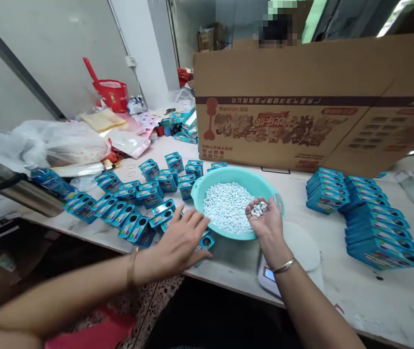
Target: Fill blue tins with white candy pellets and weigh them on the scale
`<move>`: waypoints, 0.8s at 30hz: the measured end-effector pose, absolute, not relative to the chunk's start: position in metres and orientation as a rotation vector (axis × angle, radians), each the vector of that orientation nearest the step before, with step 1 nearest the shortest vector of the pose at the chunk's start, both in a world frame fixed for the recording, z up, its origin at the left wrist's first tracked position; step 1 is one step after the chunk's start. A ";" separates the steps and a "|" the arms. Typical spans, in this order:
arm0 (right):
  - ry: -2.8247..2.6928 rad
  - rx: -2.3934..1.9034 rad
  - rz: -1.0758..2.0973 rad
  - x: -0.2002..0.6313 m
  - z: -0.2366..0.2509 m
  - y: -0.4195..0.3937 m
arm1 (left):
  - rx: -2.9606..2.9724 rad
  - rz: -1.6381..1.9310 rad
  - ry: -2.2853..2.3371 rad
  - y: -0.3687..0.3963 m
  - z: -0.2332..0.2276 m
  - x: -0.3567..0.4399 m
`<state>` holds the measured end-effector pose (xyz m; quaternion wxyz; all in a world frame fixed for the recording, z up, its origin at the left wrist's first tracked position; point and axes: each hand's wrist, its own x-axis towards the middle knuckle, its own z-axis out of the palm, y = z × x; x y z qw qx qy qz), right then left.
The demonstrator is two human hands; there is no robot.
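Note:
A teal bowl (pixel 207 183) full of small white candies (pixel 226 206) stands on the white table (pixel 356 291), partly over a white scale (pixel 301 249). My right hand (pixel 265 220) is palm up over the bowl's near rim, cupping a small heap of white candies (pixel 258 209). My left hand (pixel 180 242) lies flat, fingers spread, on a small blue box (pixel 206 242) just left of the bowl. Several open blue boxes (pixel 134 206) stand in rows to the left.
Stacks of blue boxes (pixel 370 218) lie to the right. A large cardboard carton (pixel 316 97) stands behind the bowl, a person partly hidden beyond it. Plastic bags (pixel 57 143), a red scoop (pixel 110 92) and a metal device (pixel 18 186) crowd the left.

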<state>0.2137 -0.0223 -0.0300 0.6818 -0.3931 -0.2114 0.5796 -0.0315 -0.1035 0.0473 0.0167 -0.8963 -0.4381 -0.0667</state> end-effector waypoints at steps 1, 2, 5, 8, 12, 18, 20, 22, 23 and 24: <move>-0.419 -0.882 1.329 0.213 -0.027 -0.022 | -2.746 -0.255 -1.472 -0.117 0.023 -0.038; -0.327 -0.879 1.374 0.212 -0.023 -0.022 | -2.688 -0.344 -1.577 -0.128 0.001 -0.041; -0.072 -0.847 1.466 0.205 -0.012 -0.022 | -2.449 -0.699 -1.846 -0.150 -0.048 -0.034; 0.048 -0.822 1.478 0.199 -0.006 -0.024 | -2.286 -0.990 -1.996 -0.155 -0.072 -0.021; 0.056 -0.823 1.480 0.199 -0.004 -0.024 | -2.225 -1.257 -2.005 -0.157 -0.083 -0.016; 0.099 -0.764 1.512 0.211 0.004 -0.022 | -2.295 -1.420 -1.678 -0.188 -0.089 -0.045; 0.107 -0.713 1.512 0.223 0.008 -0.026 | -2.381 -1.474 -1.517 -0.194 -0.077 -0.051; 0.113 -0.601 1.479 0.242 0.010 -0.036 | -2.503 -1.511 -1.393 -0.191 -0.057 -0.045; 0.113 -0.531 1.450 0.254 0.011 -0.043 | -2.574 -1.520 -1.353 -0.186 -0.045 -0.036; 0.110 -0.465 1.415 0.268 0.010 -0.052 | -2.648 -1.530 -1.331 -0.177 -0.033 -0.023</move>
